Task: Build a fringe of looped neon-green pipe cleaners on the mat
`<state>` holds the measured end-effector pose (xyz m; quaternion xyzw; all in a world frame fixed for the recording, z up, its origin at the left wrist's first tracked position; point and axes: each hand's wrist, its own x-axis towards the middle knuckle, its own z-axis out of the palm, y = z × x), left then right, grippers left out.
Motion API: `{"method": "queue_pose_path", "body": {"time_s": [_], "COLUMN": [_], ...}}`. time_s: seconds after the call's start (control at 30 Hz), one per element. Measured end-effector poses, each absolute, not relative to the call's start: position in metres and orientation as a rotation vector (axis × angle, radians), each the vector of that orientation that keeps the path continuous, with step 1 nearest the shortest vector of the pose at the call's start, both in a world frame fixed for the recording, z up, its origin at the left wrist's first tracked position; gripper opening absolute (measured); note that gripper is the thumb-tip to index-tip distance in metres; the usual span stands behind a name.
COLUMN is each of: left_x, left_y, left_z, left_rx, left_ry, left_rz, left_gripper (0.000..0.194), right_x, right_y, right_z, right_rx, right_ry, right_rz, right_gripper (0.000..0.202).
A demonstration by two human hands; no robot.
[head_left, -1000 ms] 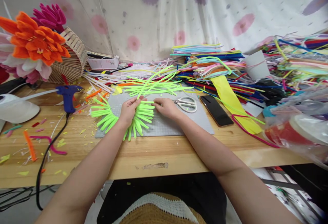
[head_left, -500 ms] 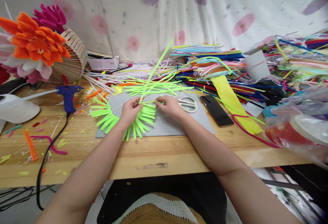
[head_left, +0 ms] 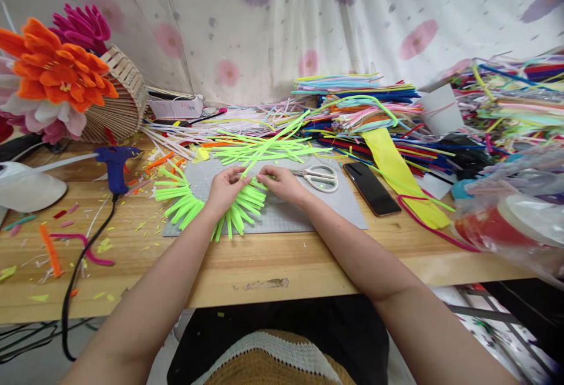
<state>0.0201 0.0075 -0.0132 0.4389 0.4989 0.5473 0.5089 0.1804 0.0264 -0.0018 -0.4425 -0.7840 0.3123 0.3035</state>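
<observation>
Bright green pipe cleaners form a looped fringe [head_left: 235,216] that fans out in a curve over the grey cutting mat [head_left: 304,214]. My left hand [head_left: 227,192] pinches this fringe at its inner upper edge, where a long green pipe cleaner [head_left: 275,141] sticks up and to the right. Close beside it, my right hand [head_left: 279,182] has its fingertips pressed together at the fringe's right end, on the green pipe cleaner. The fingers partly hide the exact spot they grip. White-handled scissors [head_left: 324,178] lie just right of my right hand.
Loose green pipe cleaners [head_left: 264,151] lie behind my hands. A phone [head_left: 371,188] and a yellow strip [head_left: 403,176] are to the right, before stacked coloured pipe cleaners [head_left: 365,109]. At left are a blue glue gun [head_left: 115,167], its black cord, scraps and a flower basket [head_left: 127,94].
My right hand has moved left, closer to my left hand. The long pipe cleaner that stood up steeply now leans lower to the right. More of the scissors shows.
</observation>
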Motion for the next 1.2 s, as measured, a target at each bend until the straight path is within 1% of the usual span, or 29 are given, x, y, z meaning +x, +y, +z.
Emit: {"method": "queue_pose_path", "body": {"time_s": [0.2,0.4,0.73,1.0,1.2], "left_x": [0.023,0.017,0.018,0.021,0.024], "left_y": [0.007,0.008,0.01,0.009,0.007], "left_z": [-0.011,-0.015,-0.015,-0.014,-0.015], "left_rx": [1.06,0.934,0.911,0.899,0.974], "left_ry": [1.223,1.225,1.249,1.224,1.207], "left_rz": [1.363,1.403,1.482,1.505,1.492], "left_gripper": [0.042,0.038,0.033,0.033,0.03], "right_x": [0.179,0.18,0.182,0.177,0.173], "right_y": [0.029,0.025,0.024,0.023,0.024], "right_z": [-0.001,0.001,0.007,0.009,0.007], "right_rx": [-1.297,-1.275,-1.409,-1.51,-1.659], "right_ry": [-1.943,-2.12,-2.23,-2.218,-2.117], "right_rz": [0.812,0.884,0.671,0.728,0.696], "right_gripper": [0.024,0.02,0.02,0.023,0.017]}}
